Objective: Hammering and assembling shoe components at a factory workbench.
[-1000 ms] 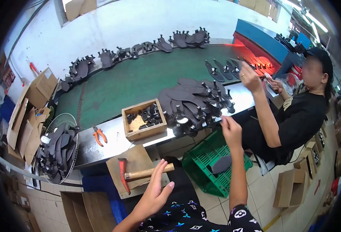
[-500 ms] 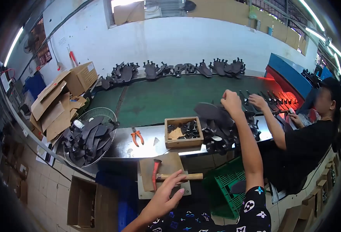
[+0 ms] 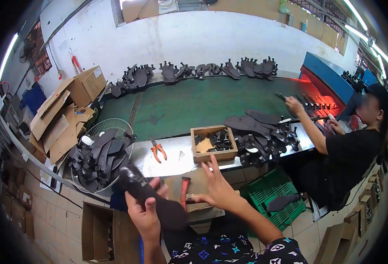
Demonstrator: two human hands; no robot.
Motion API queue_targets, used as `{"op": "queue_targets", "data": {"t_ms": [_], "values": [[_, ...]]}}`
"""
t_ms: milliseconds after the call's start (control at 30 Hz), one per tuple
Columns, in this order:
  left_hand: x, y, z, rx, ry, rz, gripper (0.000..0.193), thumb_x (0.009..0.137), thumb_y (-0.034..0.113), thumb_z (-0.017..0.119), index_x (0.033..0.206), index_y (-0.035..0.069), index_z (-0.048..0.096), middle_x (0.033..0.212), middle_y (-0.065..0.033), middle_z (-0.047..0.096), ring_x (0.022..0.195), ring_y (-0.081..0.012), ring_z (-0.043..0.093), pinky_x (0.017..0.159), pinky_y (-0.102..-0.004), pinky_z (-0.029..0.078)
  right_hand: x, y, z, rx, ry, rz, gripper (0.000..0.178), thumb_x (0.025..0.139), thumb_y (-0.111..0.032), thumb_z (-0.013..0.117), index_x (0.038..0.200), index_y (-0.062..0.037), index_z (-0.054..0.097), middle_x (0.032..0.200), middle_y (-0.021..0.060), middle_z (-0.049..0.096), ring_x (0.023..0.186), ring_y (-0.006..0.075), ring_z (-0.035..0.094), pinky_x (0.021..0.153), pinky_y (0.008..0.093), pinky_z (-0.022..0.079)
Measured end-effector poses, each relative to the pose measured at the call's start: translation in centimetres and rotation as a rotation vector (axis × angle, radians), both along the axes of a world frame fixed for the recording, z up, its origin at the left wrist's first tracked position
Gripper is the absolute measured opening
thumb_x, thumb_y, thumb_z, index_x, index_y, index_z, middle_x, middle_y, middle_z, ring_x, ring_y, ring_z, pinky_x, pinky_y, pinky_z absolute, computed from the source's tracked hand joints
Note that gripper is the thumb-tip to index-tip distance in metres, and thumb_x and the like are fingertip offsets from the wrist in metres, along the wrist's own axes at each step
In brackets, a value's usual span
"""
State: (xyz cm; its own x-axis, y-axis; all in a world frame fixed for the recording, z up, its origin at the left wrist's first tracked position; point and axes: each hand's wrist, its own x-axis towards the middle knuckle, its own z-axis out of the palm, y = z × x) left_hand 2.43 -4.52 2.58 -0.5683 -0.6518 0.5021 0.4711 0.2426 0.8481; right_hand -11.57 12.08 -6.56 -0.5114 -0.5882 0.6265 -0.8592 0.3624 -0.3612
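My left hand (image 3: pixel 144 215) is closed around a dark sandal sole (image 3: pixel 170 211), tilted, with a shiny black part at its upper end. To its right, my right hand (image 3: pixel 220 189) has its fingers spread and grips nothing. It is over a work block (image 3: pixel 170 187) and beside a hammer (image 3: pixel 185 191) with a red head; the hand hides most of the wooden handle. Just beyond the fingertips stands a wooden box (image 3: pixel 214 156) of small black parts. A pile of dark sandal soles (image 3: pixel 258 136) lies to the right of that box.
Orange-handled pliers (image 3: pixel 159 152) lie on the metal ledge. A wire basket (image 3: pixel 130 127) of sandals stands left, near cardboard boxes (image 3: pixel 88 88). Beyond runs a green conveyor belt (image 3: pixel 194 103). A green crate (image 3: pixel 264 193) sits low right, near a co-worker (image 3: pixel 352 154) reaching over the belt.
My right hand has come back from above the sole pile to the block. My left hand has moved left off the hammer and now holds a sandal sole. The co-worker's hand has shifted slightly.
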Motion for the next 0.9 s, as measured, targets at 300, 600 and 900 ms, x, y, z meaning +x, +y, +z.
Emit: {"op": "queue_targets", "data": {"t_ms": [300,600,900], "values": [[-5.1,0.2,-12.3,-0.863,-0.97,0.281,0.065,0.094,0.029,0.065,0.142,-0.007,0.04,0.147,-0.0347,0.035,0.14,-0.0508,0.029,0.113,-0.0605,0.024,6.2,12.5,-6.4,0.223,-0.733,-0.517,0.042,0.083,-0.042,0.078,0.084,-0.0017,0.068,0.057,0.008,0.056,0.058,0.0247,0.066,0.052,0.0382,0.049],[-24.0,-1.0,-8.6,-1.23,-0.502,-0.133,0.032,0.081,-0.001,0.061,0.112,0.002,0.066,0.102,-0.0179,0.065,0.101,-0.0342,0.062,0.087,-0.0421,0.051,11.9,16.2,-3.1,-1.068,-1.263,-0.534,0.047,0.097,-0.027,0.066,0.063,-0.0088,0.04,0.046,-0.0002,0.039,0.035,0.0094,0.04,0.034,0.0255,0.032],[-31.5,-0.9,-12.2,-1.845,-0.696,-0.172,0.016,0.077,0.009,0.07,0.088,0.0,0.075,0.101,-0.0179,0.065,0.103,-0.0327,0.065,0.083,-0.0405,0.058,10.3,17.1,-4.5,-0.826,-1.165,-0.609,0.042,0.093,-0.021,0.071,0.062,-0.0079,0.047,0.048,-0.0003,0.048,0.037,0.0082,0.044,0.036,0.0256,0.032]]}}
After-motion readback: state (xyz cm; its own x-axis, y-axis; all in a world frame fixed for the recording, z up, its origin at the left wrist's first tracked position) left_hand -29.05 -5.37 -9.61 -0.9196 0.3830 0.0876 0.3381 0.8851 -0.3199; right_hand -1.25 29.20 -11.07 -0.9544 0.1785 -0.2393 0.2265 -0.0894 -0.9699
